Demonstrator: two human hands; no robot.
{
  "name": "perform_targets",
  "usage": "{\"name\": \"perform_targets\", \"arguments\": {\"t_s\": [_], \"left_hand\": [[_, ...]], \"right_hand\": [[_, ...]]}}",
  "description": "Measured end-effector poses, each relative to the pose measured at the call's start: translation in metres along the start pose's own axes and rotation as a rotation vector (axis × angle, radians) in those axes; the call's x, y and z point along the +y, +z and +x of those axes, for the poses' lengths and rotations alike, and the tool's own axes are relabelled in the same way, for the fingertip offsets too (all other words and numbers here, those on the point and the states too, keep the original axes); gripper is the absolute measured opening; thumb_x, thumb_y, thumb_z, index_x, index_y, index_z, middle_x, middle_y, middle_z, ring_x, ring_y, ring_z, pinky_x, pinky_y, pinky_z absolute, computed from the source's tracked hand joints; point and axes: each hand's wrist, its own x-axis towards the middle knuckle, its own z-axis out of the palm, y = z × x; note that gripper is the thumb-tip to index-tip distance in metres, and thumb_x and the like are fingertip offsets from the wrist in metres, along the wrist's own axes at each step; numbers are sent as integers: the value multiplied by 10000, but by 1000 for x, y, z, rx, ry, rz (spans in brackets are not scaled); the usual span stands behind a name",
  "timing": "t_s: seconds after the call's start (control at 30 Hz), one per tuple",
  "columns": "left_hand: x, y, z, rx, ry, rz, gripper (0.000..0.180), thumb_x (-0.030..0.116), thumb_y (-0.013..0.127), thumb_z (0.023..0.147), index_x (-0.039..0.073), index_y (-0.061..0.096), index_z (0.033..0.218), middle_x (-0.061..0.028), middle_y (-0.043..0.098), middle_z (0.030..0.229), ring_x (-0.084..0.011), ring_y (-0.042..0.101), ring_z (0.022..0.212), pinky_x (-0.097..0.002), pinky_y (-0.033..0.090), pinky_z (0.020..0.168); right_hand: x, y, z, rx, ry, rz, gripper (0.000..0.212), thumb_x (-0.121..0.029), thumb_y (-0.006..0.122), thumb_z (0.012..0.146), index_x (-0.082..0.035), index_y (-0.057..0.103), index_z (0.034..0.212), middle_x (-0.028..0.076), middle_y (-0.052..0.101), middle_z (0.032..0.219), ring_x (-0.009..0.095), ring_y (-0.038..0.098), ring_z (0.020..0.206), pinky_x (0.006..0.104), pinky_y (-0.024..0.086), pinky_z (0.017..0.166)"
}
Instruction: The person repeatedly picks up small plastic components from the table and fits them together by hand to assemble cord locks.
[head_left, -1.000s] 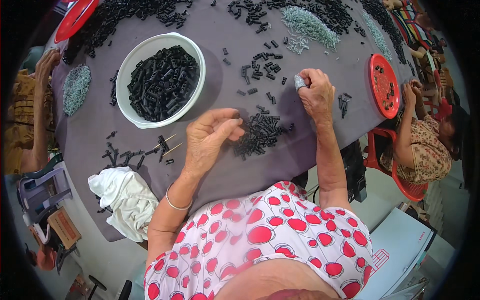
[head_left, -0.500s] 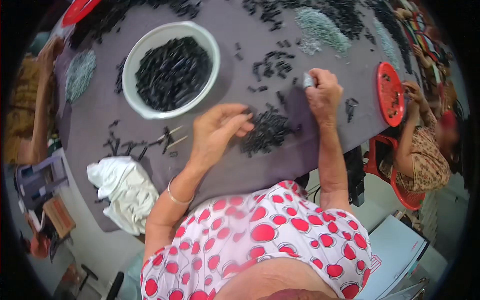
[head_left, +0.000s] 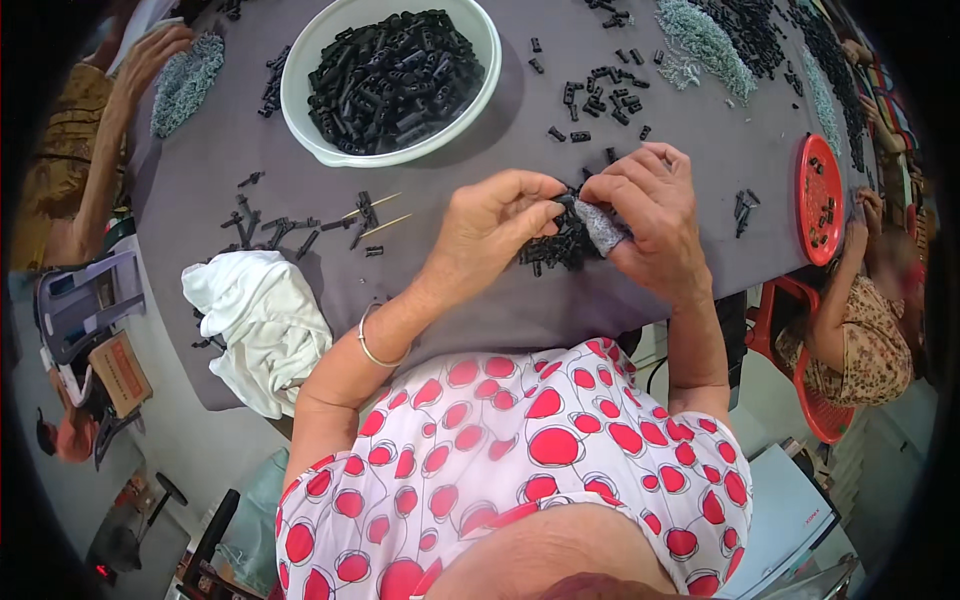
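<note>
My left hand is closed in a pinch on a small black plastic piece. Close against it, my right hand has its fingers bent inward at the same piece, and a grey wrap covers its thumb. Right-hand fingertips hide part of the piece, so its full shape cannot be made out. Beneath both hands lies a pile of small black pieces, partly covered by them. Beyond my left hand stands a white bowl heaped with black plastic parts.
A white cloth lies at the table's left edge, near loose black parts and two thin sticks. Grey-green heaps sit farther back. A red tray is at the right, beside a seated person; another person's arm reaches in at left.
My right hand has come left and down to meet my left hand, which moved right. Both now hold a small black piece over the pile. The whole view has shifted slightly.
</note>
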Motion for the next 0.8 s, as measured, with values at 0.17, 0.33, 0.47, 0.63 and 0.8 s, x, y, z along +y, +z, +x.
{"name": "perform_targets", "arguments": {"t_s": [0.17,0.33,0.47,0.63,0.8], "left_hand": [[2,-1,-1,-17,9,85,196,39,596,900,-56,598,1072,-46,653,878,-61,607,754,-198,508,667],[3,-6,4,-114,-55,-91,219,88,572,926,-68,586,1079,-74,656,886,-91,623,729,-213,514,654],[4,-8,3,-167,-163,-226,237,121,570,931,-54,579,1090,-79,653,888,-106,627,712,-224,518,646],[4,-10,1,-365,-285,-320,231,134,582,928,-26,584,1094,-68,646,896,-100,621,709,-230,516,647],[6,-11,-1,-449,-367,-355,229,158,603,922,-7,593,1080,-59,641,889,-106,622,703,-237,516,661]], "right_hand": [[-6,0,3,-41,-7,-52,266,-35,657,593,-100,611,846,21,585,818,220,571,808,388,368,858],[3,2,-6,48,86,200,312,-18,640,616,-68,627,925,65,600,863,263,579,848,374,407,824],[2,3,-18,96,183,352,308,-9,659,649,-46,640,954,100,606,907,276,600,858,351,464,754],[-7,9,-28,78,105,520,345,-14,709,657,-43,667,998,94,598,876,248,591,767,325,469,652],[-6,7,-31,84,37,512,343,-17,721,638,-40,671,976,69,593,839,224,557,722,321,428,621]]}}
